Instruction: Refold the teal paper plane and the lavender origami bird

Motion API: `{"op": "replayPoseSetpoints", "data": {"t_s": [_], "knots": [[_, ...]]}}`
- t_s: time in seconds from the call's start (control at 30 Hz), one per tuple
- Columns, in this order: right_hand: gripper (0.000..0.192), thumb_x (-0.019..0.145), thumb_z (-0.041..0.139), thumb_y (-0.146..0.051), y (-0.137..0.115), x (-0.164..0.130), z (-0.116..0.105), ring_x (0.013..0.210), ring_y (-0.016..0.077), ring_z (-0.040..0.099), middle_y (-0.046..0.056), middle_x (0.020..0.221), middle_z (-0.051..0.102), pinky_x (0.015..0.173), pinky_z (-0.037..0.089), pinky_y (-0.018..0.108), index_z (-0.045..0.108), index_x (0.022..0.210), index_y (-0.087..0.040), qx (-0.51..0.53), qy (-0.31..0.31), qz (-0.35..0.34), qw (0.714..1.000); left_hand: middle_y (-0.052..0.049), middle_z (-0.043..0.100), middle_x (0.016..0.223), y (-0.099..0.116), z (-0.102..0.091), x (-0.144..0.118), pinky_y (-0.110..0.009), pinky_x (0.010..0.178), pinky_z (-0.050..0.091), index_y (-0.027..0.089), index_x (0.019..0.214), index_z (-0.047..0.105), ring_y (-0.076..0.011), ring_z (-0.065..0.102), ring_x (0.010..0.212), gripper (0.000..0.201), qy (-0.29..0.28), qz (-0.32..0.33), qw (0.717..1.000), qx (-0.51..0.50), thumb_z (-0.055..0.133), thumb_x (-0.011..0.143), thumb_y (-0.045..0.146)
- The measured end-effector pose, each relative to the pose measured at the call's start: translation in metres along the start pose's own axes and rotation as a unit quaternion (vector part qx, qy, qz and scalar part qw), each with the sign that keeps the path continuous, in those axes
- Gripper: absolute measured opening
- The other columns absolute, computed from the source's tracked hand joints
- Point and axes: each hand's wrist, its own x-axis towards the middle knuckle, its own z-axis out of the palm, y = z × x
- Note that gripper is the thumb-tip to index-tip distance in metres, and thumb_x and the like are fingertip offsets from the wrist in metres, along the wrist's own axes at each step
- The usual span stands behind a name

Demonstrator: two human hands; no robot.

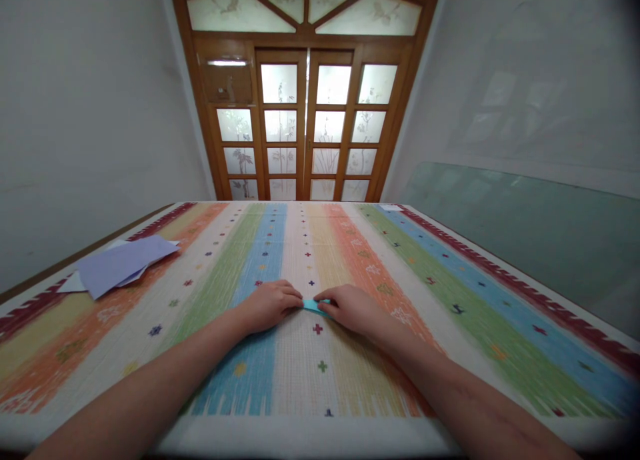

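Observation:
A small piece of light blue paper (313,305) lies on the striped cloth (450,293) in the middle of the table. My left hand (270,305) presses on its left end with curled fingers. From the other side my right hand (350,308) pinches its right end. Both hands cover most of the paper, so only a short strip shows between them.
A loose stack of pale purple and white paper sheets (120,265) lies at the far left of the table. A wooden door with frosted glass panes (305,123) stands beyond the table's far edge. A glass panel (540,227) leans along the right wall.

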Motion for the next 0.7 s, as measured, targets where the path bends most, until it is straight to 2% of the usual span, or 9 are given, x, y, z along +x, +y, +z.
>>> {"op": "replayPoseSetpoints", "data": {"t_s": [0.13, 0.27, 0.47, 0.6, 0.7], "knots": [[0.029, 0.090, 0.053, -0.035, 0.005, 0.002, 0.002, 0.089, 0.0210, 0.069, 0.004, 0.107, 0.075, 0.074, 0.047, 0.026, 0.074, 0.111, -0.031, 0.022, -0.010, -0.004, 1.000, -0.005, 0.069, 0.117, -0.001, 0.004, 0.002, -0.035, 0.099, 0.044, 0.024, 0.122, 0.065, -0.0196, 0.059, 0.112, 0.031, -0.002, 0.034, 0.999, -0.030, 0.047, 0.097, 0.018], [0.032, 0.090, 0.055, -0.035, 0.009, 0.003, 0.002, 0.091, 0.0214, 0.070, 0.004, 0.110, 0.074, 0.077, 0.047, 0.027, 0.071, 0.117, -0.033, 0.037, -0.019, -0.015, 0.999, -0.005, 0.069, 0.117, -0.001, 0.005, 0.005, -0.036, 0.102, 0.042, 0.026, 0.123, 0.065, -0.0201, 0.059, 0.115, 0.034, -0.013, 0.062, 0.997, -0.047, 0.046, 0.096, 0.015], [0.035, 0.090, 0.055, -0.032, 0.011, 0.003, 0.000, 0.093, 0.0216, 0.070, 0.004, 0.113, 0.072, 0.082, 0.048, 0.028, 0.067, 0.123, -0.035, 0.043, -0.038, -0.033, 0.998, -0.005, 0.069, 0.118, 0.002, 0.004, 0.005, -0.038, 0.102, 0.042, 0.028, 0.121, 0.066, -0.0204, 0.058, 0.117, 0.036, -0.019, 0.053, 0.997, -0.054, 0.047, 0.095, 0.013], [0.036, 0.090, 0.055, -0.033, 0.009, 0.003, -0.004, 0.094, 0.0225, 0.070, 0.005, 0.113, 0.072, 0.084, 0.048, 0.029, 0.066, 0.124, -0.034, 0.039, -0.045, -0.030, 0.998, -0.005, 0.065, 0.127, 0.001, 0.005, 0.003, -0.039, 0.107, 0.038, 0.026, 0.129, 0.060, -0.0211, 0.051, 0.126, 0.040, -0.032, 0.048, 0.998, -0.032, 0.045, 0.095, 0.013], [0.035, 0.089, 0.055, -0.033, 0.007, 0.003, -0.005, 0.093, 0.0227, 0.070, 0.006, 0.112, 0.073, 0.084, 0.049, 0.029, 0.068, 0.122, -0.032, 0.038, -0.049, -0.025, 0.998, -0.005, 0.065, 0.127, 0.003, 0.004, 0.003, -0.037, 0.107, 0.037, 0.024, 0.128, 0.061, -0.0207, 0.052, 0.125, 0.040, -0.043, 0.055, 0.997, -0.016, 0.046, 0.093, 0.011]]}}
